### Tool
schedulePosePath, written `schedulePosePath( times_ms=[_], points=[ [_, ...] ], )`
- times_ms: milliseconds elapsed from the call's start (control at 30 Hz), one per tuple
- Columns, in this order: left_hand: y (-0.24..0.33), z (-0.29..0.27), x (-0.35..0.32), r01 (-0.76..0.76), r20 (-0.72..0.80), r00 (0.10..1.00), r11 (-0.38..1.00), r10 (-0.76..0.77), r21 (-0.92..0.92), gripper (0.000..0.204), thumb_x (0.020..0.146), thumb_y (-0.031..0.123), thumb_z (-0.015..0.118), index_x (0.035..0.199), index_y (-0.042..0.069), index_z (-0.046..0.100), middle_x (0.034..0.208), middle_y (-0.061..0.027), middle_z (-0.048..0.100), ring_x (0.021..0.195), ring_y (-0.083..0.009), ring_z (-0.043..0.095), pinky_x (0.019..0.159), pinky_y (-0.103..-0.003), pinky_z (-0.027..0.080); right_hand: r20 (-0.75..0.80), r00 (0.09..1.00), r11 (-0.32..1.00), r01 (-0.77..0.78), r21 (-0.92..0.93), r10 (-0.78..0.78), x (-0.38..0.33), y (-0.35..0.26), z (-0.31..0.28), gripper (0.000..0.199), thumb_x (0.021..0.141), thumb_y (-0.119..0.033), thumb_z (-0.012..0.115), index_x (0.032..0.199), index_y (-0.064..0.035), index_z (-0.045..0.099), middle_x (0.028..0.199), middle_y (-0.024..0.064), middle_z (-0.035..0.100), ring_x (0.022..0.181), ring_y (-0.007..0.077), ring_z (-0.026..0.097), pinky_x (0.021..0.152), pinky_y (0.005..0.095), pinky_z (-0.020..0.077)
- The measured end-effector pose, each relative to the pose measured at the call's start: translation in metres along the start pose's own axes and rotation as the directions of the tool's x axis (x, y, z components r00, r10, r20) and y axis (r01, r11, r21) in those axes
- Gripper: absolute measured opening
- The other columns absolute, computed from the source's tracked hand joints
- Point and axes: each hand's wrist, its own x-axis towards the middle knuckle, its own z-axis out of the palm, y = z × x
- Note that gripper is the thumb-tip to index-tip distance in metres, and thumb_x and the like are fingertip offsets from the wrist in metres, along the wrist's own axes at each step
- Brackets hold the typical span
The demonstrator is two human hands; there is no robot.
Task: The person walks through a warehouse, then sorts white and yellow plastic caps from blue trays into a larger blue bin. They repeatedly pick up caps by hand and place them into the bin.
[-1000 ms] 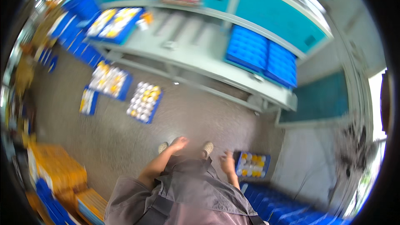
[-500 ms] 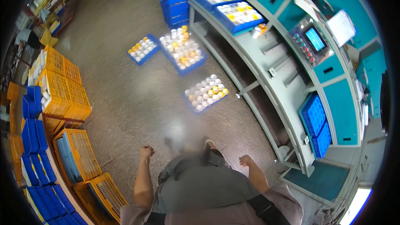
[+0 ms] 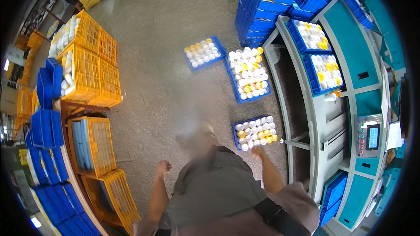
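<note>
Both hands empty: left hand [image 3: 162,166] curled into a loose fist at the side, clear of everything; right hand [image 3: 258,151] hanging with fingers loosely bent, holding nothing, just above the near edge of a small blue tray [image 3: 256,132] of white and yellow caps on the floor. Farther out on the grey floor, a larger tray [image 3: 247,75] and a smaller one [image 3: 202,52] of the same caps, seemingly laid flat for easy reach. To the right, a teal workbench [image 3: 332,118] with two filled trays on top. To the left, stacked yellow crates [image 3: 89,61] and blue crates [image 3: 46,105], apparently parked aside as stock.
</note>
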Motion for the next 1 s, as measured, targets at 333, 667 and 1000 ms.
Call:
schedulePosePath(
  times_ms=[333, 667, 1000],
  points=[
    [0.112, -0.064, 0.15, 0.02, 0.147, 0.986, 0.931, -0.079, 0.365, 0.026, 0.1, 0.019, 0.044, 0.117, 0.002, 0.054, 0.104, -0.013, 0.059, 0.096, -0.025, 0.059, 0.08, -0.032, 0.053, -0.877, 0.478, 0.693, 0.644, 0.324, -0.035, 0.123, -0.203, -0.392, 0.029, 0.092, -0.026, 0.054, 0.108, -0.0042, 0.064, 0.103, 0.0169, 0.065, 0.097, 0.0299, 0.061, 0.091, 0.0399, 0.0454],
    [0.442, 0.059, 0.289, -0.28, 0.355, 0.934, 0.69, 0.035, 0.667, 0.04, 0.099, 0.02, 0.04, 0.134, 0.002, 0.047, 0.121, -0.0188, 0.059, 0.108, -0.0308, 0.06, 0.089, -0.041, 0.05, -0.36, 0.637, 0.597, -0.201, 0.776, 0.682, 0.062, -0.177, -0.339, 0.025, 0.086, -0.027, 0.056, 0.097, -0.0086, 0.069, 0.088, 0.0115, 0.07, 0.083, 0.0322, 0.067, 0.075, 0.0423, 0.0535],
    [0.502, 0.305, 0.229, -0.312, 0.345, 0.927, 0.808, 0.144, 0.5, 0.043, 0.093, 0.026, 0.055, 0.126, 0.0, 0.053, 0.112, -0.0163, 0.064, 0.097, -0.0276, 0.062, 0.082, -0.04, 0.052, -0.2, 0.502, 0.393, -0.315, 0.864, 0.842, 0.038, 0.003, -0.297, 0.023, 0.084, -0.03, 0.056, 0.096, -0.0146, 0.069, 0.093, 0.0124, 0.07, 0.087, 0.0305, 0.068, 0.076, 0.0421, 0.0533]
  ],
)
